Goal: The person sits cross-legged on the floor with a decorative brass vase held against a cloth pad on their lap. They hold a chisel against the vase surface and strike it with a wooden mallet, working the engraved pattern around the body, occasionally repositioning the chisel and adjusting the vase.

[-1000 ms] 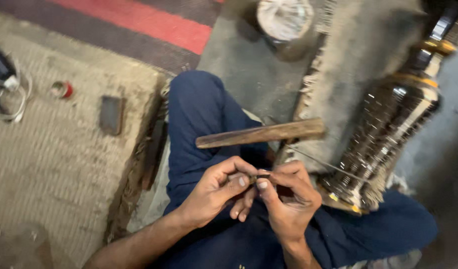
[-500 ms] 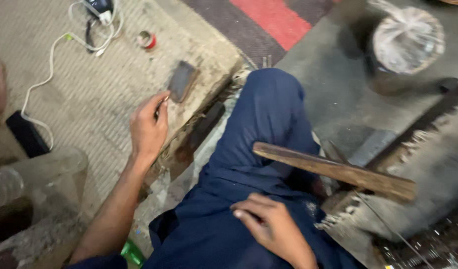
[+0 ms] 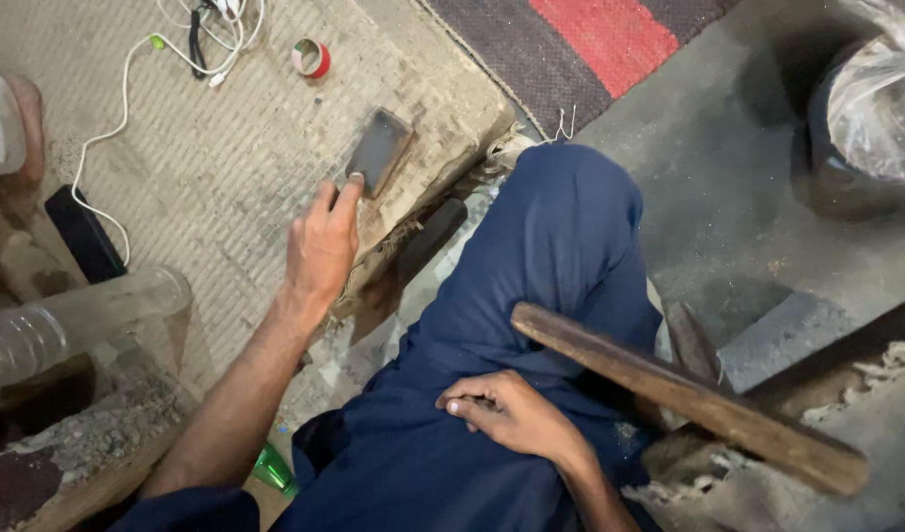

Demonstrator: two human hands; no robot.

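We reach our left hand out toward 11 o'clock, fingers loosely spread and holding nothing, the index tip touching the near edge of a dark flat phone that lies face up on the woven mat. The phone sits close to the mat's right edge, where the frayed border drops off toward our blue-trousered leg. At 12 o'clock from the phone lies a red tape roll, well apart, with a white cable curling away at 10 o'clock; bare mat lies between them and the hand. Our right hand rests on the thigh at 5 o'clock, fingers curled narrow, pinching something thin that we cannot make out. A wooden handle lies across the leg just beside it at 3 o'clock. A clear plastic bottle lies at 8 o'clock
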